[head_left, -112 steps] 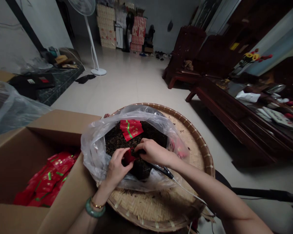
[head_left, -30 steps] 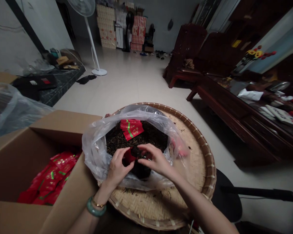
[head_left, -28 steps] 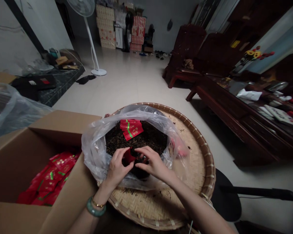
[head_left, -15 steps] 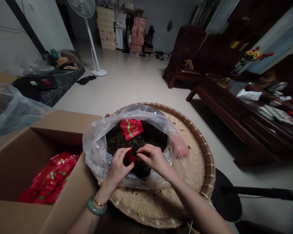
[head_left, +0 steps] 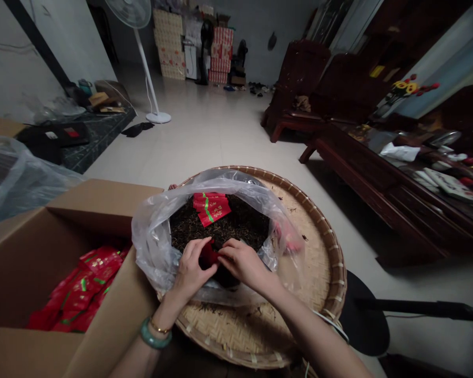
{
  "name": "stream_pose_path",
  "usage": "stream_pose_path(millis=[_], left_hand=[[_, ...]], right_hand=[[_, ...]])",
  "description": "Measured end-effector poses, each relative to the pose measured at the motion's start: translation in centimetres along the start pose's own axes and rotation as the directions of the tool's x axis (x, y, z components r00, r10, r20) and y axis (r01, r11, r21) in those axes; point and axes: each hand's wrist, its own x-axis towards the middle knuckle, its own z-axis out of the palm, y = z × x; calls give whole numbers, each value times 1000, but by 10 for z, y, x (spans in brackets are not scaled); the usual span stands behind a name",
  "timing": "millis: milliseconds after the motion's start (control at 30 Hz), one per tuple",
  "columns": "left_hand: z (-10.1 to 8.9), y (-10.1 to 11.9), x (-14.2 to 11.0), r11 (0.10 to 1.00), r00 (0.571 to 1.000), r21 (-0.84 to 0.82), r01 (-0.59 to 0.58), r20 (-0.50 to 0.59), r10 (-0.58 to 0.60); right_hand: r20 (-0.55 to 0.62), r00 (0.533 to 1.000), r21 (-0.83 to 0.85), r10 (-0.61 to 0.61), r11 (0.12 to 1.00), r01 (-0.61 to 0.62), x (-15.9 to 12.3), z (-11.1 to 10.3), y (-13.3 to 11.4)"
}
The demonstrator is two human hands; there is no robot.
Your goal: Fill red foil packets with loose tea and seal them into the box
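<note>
Holds a small dark-red pouch of thin, pliable sheet (head_left: 208, 255) between thumb and fingers of the bare left hand (head_left: 191, 265), above a wide, crumpled, translucent plastic bag (head_left: 152, 239) filled with fine, dry, wiry dark strands (head_left: 187, 226). Has the bare right hand (head_left: 243, 263) at the pouch's right edge, with fingertips close together; cannot tell whether pinching that edge, some strands or nothing. Lies immediately left of the right fingers, cupped by the left, with a long axis too hidden to read. Shows on the heap's far side a fan of flat, glossy red packets with a green stripe (head_left: 212, 210); beneath the bag, a round, shallow tray of woven bamboo (head_left: 236, 329).
</note>
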Motion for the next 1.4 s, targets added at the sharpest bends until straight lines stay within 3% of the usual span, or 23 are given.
stream_pose_path(millis=[100,167,267,333,467,600,800,933,1000,1167,1267,1400], left_hand=[[-7,2,3,999,999,-35,28,35,-27],[-12,4,6,979,983,-141,149,125,-131],[-16,11,9,876,901,-297,380,335,-277],[-15,18,10,827,860,-333,452,408,-305],[-8,34,8,809,848,-361,465,445,-288],[-2,40,4,815,836,-360,454,488,-250],[0,39,3,845,836,-328,423,500,-225],[2,44,5,848,851,-315,426,458,-258],[4,48,5,850,858,-315,422,441,-262],[3,54,-1,838,843,-340,428,485,-234],[-1,55,-3,816,824,-364,449,522,-220],[-1,57,0,735,779,-408,542,572,-257]], right_hand=[[-48,999,133,-19,991,25,2,-5,3],[-86,996,232,-17,972,36,2,-15,1],[-95,995,291,38,957,-9,-2,-32,-4],[-34,998,260,59,964,-48,-4,-39,-4],[87,992,221,91,969,-108,-8,-40,6],[104,991,316,84,942,-113,-12,-36,21],[68,991,432,116,892,-134,-20,-40,30],[-77,983,392,170,911,-127,-22,-41,25],[-96,981,358,168,926,-123,-20,-41,21],[153,979,522,134,831,-195,-13,-35,19],[211,965,580,154,775,-250,-10,-29,22],[110,985,447,135,878,-171,-8,-22,21]])
